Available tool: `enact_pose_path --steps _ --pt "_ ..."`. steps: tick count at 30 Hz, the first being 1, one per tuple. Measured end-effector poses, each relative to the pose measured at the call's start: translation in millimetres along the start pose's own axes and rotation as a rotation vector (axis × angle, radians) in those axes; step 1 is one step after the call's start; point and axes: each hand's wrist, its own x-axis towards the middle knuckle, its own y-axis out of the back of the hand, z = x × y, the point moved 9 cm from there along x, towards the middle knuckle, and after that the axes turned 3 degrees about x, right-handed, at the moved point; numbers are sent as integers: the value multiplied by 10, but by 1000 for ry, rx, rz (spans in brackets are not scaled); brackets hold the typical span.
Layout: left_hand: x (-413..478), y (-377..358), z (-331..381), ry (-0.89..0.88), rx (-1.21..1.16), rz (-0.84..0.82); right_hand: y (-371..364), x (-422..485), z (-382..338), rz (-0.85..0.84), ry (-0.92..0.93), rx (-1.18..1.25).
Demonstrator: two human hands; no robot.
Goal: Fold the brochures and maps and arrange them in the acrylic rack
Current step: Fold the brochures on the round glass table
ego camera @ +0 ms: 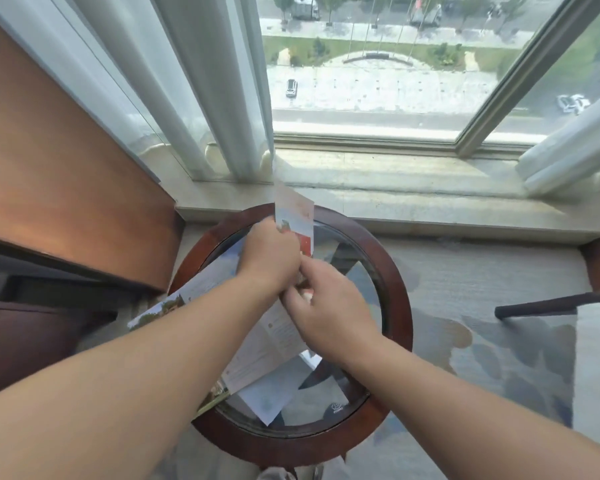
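Observation:
A folded brochure [297,218] with red and pale blue print stands upright above the round glass-topped table [395,306]. My left hand [269,261] grips its left edge. My right hand [326,306] pinches its lower end just below the left hand. Under my arms, unfolded brochures lie on the glass: one with white text pages [264,348], one with photo panels [187,296] hanging over the table's left rim, and a small white sheet [267,398] near the front. No acrylic rack is visible.
A wooden panel [66,174] and a dark armchair [25,341] stand at the left. The stone window sill [395,202] runs behind the table, with white curtains [194,81] above. Another chair's arm [551,304] pokes in at the right over patterned carpet.

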Motion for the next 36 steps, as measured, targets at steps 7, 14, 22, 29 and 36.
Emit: enact_pose_path --steps 7,14,22,29,36 --pt "-489 642 431 -76 -437 -169 590 126 106 90 -414 487" --pt "-776 879 539 -103 -490 -216 615 82 -303 -199 -373 951" --pt "-837 1014 476 -222 -322 -109 892 47 -603 -71 -261 1066" --pt "-921 775 457 -140 -550 -251 902 -70 -610 -73 -273 1033" --pt "-986 674 575 -146 -709 -334 1049 -190 -308 51 -359 842"
